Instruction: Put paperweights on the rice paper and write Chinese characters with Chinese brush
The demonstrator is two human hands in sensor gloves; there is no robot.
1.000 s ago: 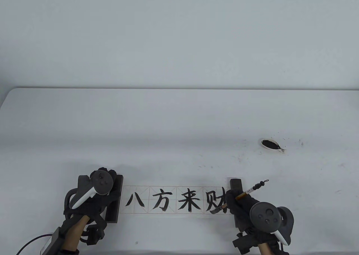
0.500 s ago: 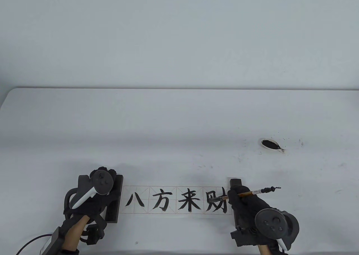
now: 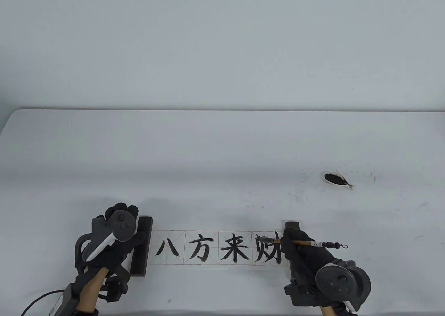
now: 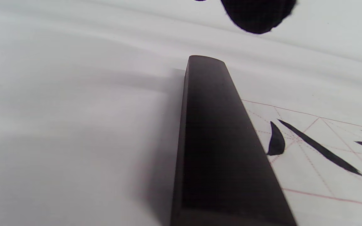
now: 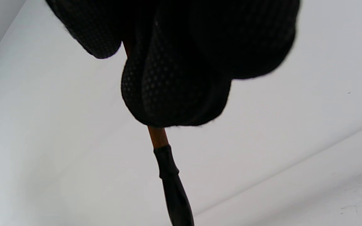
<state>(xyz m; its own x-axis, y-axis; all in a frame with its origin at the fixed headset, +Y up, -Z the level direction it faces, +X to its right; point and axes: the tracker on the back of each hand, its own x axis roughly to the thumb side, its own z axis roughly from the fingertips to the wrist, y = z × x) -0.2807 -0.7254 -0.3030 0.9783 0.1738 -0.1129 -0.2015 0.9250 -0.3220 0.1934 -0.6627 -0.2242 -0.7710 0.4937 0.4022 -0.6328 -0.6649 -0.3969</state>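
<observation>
Black ink fills all four squares of the rice paper [image 3: 219, 248], both paperweights [image 3: 142, 246] down, right hand [image 3: 302, 257] gripping the brush [image 3: 306, 243], left hand [image 3: 111, 239] unclear.

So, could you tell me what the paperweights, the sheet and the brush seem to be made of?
The left paperweight looks like dark wood or stone with a smooth satin face and a soft sheen; the right paperweight looks alike. The sheet is thin matt paper printed with a faint red grid. The brush has a brown shaft, likely bamboo or wood, with a dark ink-soaked hair tip.
</observation>
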